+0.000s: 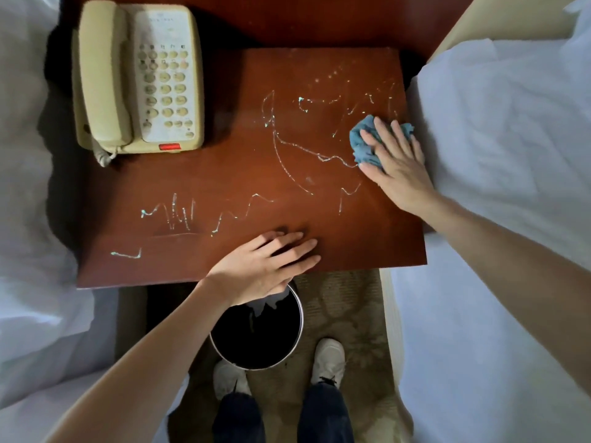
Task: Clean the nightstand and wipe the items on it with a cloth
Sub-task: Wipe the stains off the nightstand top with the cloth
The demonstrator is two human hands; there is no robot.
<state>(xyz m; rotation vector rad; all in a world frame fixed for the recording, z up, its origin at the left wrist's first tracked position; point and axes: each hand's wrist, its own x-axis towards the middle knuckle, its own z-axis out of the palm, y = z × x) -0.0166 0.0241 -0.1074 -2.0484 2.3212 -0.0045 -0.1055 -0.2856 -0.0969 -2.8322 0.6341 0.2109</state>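
**Surroundings and obstructions.** The nightstand (pixel 243 174) stands between two beds. White bedding on the left (pixel 25 187) lies against its left side. White bedding on the right (pixel 511 155) bulges up to its right edge, just beside the working hand. A cream telephone (pixel 137 78) occupies the rear left corner, and its coiled cord (pixel 104 155) hangs off the front left of the base. A round wastebin (pixel 301 321) sits on the patterned carpet (pixel 351 302), partly under the front edge of the nightstand. The person's white shoes (pixel 329 359) stand just behind the wastebin.

**Task items.** The cloth (pixel 363 140) lies bunched on the top, near the right edge. The right hand (pixel 395 164) presses on it from above with fingers straight and spread apart; the fingers do not curl around the cloth. The left hand (pixel 265 266) rests flat on the top at the front edge, fingers extended and slightly apart, holding nothing.

**Materials and shapes.**
- Nightstand top: rectangular, smooth, reddish-brown wood with a low sheen. Thin pale streaks (pixel 179 212) run across it in zigzags and arcs.
- Cloth: blue, soft and crumpled.
- Telephone: matt plastic with rounded corners, handset on the left, rows of oval keys, and a red bar (pixel 169 147) at the front.
- Wastebin: dark interior with a bright metal rim.
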